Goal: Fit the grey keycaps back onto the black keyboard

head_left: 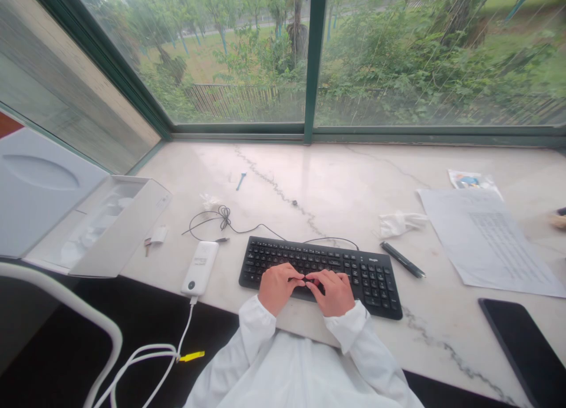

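A black keyboard (375, 278) lies slightly askew along the front of the marble sill. Over its lower middle keys, my left hand (279, 285) and my right hand (331, 291) meet, thumb and forefinger of each pinched together. Their fingertips almost touch at one spot; a small dark thing may be between them, but I cannot make it out against the keys. The other fingers are curled. Behind the keyboard, a small dark piece (294, 203) rests on the sill, too small to name.
Left are a white power bank (201, 268) with a white cable, a coiled black cord (224, 217), and an open white box (128, 231). A blue stick (241, 181) lies farther back. Right are a pen (402, 259), crumpled tissue (402, 223), a printed sheet (451, 219) and a phone (526, 349).
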